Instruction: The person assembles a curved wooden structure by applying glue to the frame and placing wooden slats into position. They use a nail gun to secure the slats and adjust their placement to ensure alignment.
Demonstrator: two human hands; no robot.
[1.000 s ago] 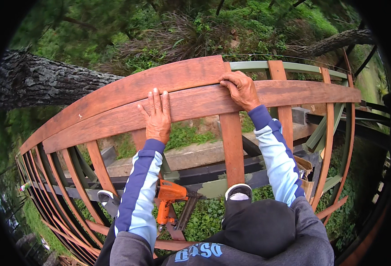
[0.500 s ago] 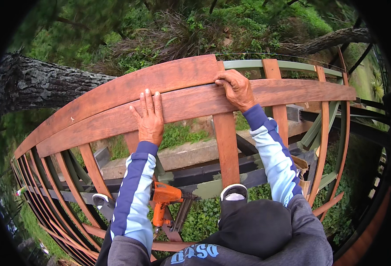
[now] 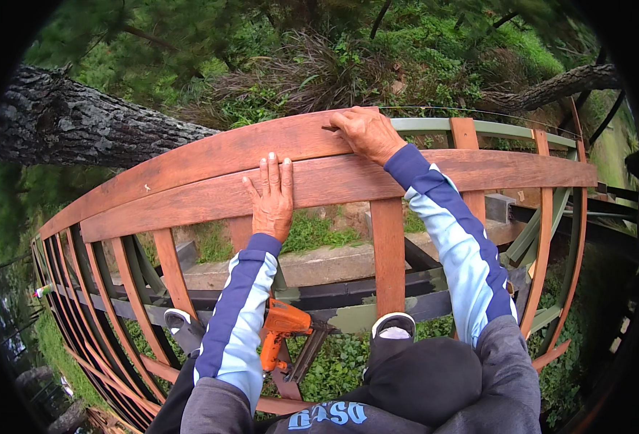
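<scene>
Two long reddish-brown planks lie side by side across the slats, the far plank [image 3: 222, 150] and the near plank [image 3: 189, 207]. A narrow dark gap shows between them. My left hand [image 3: 272, 206] rests on the near plank, fingers outstretched, fingertips around the gap. My right hand [image 3: 369, 134] is closed at the right end of the far plank, pinching a short, thin, dark stick [image 3: 328, 129]. The stick's exact kind cannot be made out. An orange nail gun [image 3: 285, 324] sits below my left hand on the frame, beside my left forearm.
Wooden slats [image 3: 389, 253] cross the dark metal beams [image 3: 334, 291], with open gaps over plants below. My shoes [image 3: 392, 329] stand on the frame. A thick tree trunk [image 3: 95, 119] reaches the planks at the left. A thin string [image 3: 471, 111] stretches along the far right.
My right hand has shifted from the gap onto the far plank's end, and the dark stick now shows. My left hand stays on the near plank. The whole view has shifted slightly.
</scene>
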